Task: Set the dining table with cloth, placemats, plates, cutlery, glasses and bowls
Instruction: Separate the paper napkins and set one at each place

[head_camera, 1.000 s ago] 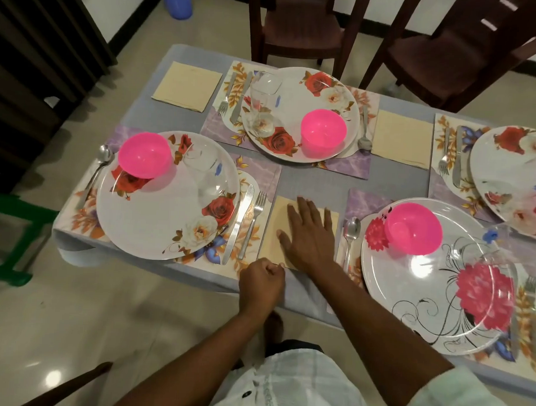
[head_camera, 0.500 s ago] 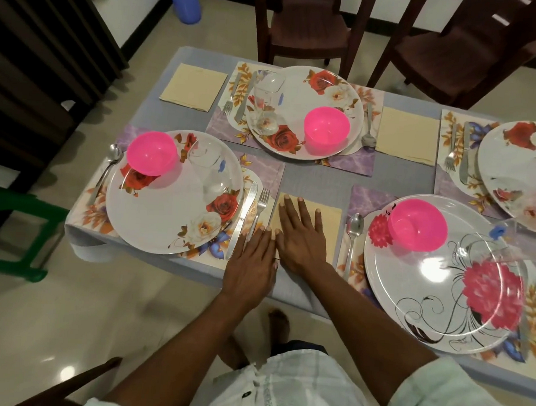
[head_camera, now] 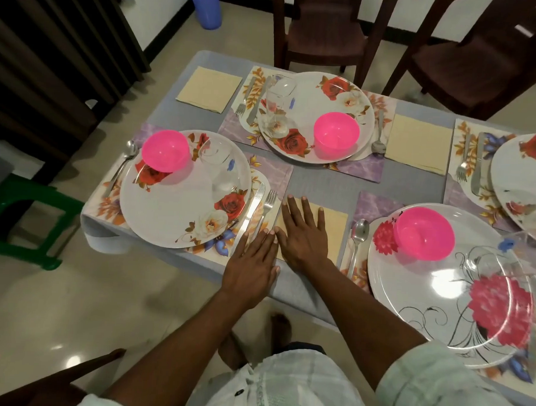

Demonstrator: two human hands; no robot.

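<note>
Four plates (head_camera: 181, 196), three pink bowls (head_camera: 165, 150), both hands (head_camera: 302, 235) spread flat on napkin (head_camera: 333, 221)

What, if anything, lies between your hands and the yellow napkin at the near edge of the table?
Nothing visible does. The right hand already lies flat on the yellow napkin, and the left hand rests open beside it at the napkin's left edge, next to the knife and fork.

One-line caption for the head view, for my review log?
Both hands, left hand and right hand, lie flat at a yellow napkin between two table settings with pink bowls.
</note>
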